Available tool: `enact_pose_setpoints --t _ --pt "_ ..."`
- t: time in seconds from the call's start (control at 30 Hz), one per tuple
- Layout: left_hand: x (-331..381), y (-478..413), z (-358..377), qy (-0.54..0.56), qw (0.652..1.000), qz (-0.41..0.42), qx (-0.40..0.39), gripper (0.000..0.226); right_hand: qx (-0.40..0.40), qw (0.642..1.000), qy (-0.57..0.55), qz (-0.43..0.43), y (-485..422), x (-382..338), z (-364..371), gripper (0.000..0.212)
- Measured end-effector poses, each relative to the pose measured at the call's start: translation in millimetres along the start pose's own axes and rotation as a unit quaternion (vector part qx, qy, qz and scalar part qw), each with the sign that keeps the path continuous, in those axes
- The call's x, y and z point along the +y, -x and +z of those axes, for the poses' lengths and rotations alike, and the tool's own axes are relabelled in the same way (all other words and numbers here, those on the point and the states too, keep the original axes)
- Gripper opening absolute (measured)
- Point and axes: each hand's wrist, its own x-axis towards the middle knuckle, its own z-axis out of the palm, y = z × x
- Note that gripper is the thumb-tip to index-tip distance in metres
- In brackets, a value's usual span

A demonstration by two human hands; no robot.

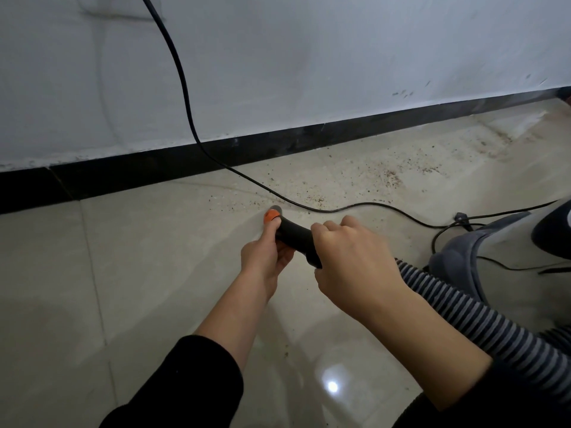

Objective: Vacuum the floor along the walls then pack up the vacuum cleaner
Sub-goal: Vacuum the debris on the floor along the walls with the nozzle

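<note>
Black curved plastic handle (295, 239): front end of the vacuum hose, held low over the floor, near the wall; round orange cap (271, 216) at its tip, grey rim just past it.
Left hand (265, 254): grasping the front of the handle from below, fingers curled round it, thumb up against the orange cap.
Right hand (349, 257): palm down, fingers wrapped over the rear of the handle where the hose joins.
Grey-and-black ribbed flexible hose (463, 316): runs from the handle under the right forearm to the lower right edge.
Thin black power cord (185, 97): drops down the wall from the top, crosses the skirting, lies on the floor just past the handle tip, loops off right.
Brown crumb debris (389, 177): scattered on the tiles between skirting and cord, right of the tip.
Glossy beige tile floor (123, 273): light glare near the bottom.
White scuffed wall (309, 72): black skirting board (154, 168) along its base.
Grey soft shape (457, 257): beside the hose at right; cannot tell what it is.
</note>
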Motion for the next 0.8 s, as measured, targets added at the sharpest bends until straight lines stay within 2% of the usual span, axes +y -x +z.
enact_pose_setpoints --t 0.27,0.67,0.8 --pt "15 5 -22 0.004 0.998 0.014 0.059 0.05 0.02 0.999 -0.016 -0.029 -4 -18 4 0.018" --pt "35 10 -53 0.005 0.993 0.043 0.113 0.04 0.041 0.996 -0.042 -0.068 -14 -43 10 0.022" --pt "39 8 -60 -0.002 0.991 0.049 0.127 0.044 0.047 0.995 -0.048 -0.074 -16 -49 13 0.022"
